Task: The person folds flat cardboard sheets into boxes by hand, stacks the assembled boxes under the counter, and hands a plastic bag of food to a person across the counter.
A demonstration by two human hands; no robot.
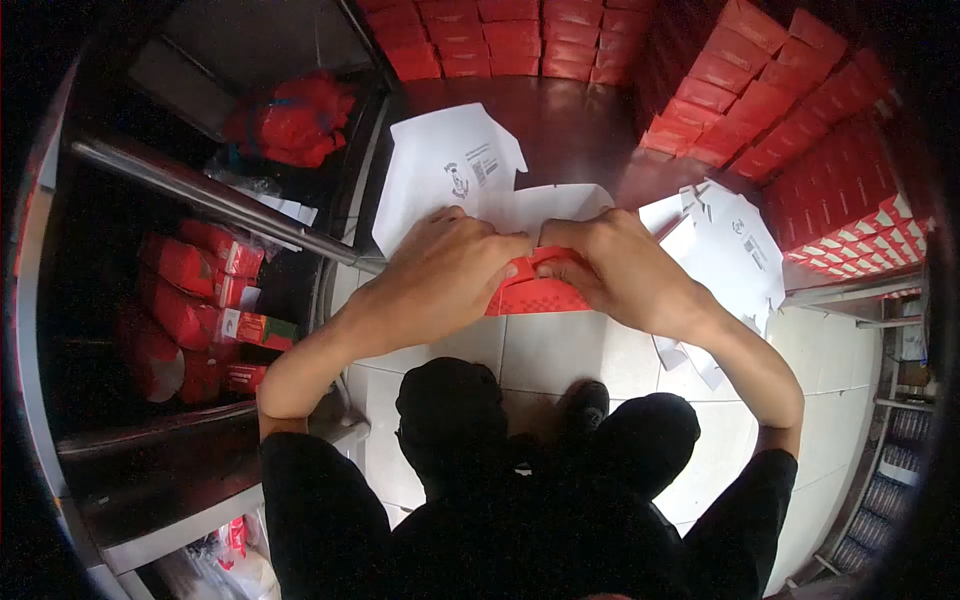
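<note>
A red cardboard box [540, 296], white on its inside, is between my hands at the near edge of the dark table. My left hand [450, 262] grips its red front edge on the left, thumb and fingers closed on the card. Close beside it, my right hand [612, 262] pinches the same edge, its thumb pressed on a red flap. Behind my hands rises a white inner panel of the box. A white card blank [445, 160] with black print lies past my left hand. More white box blanks [725, 240] lie beyond my right forearm.
Stacks of red boxes [500, 40] stand at the back, with more stacked boxes [735, 85] at the right. On the left, a metal-railed shelf [200, 185] holds red packages [185, 285]. Pale floor tiles [560, 350] show below the table.
</note>
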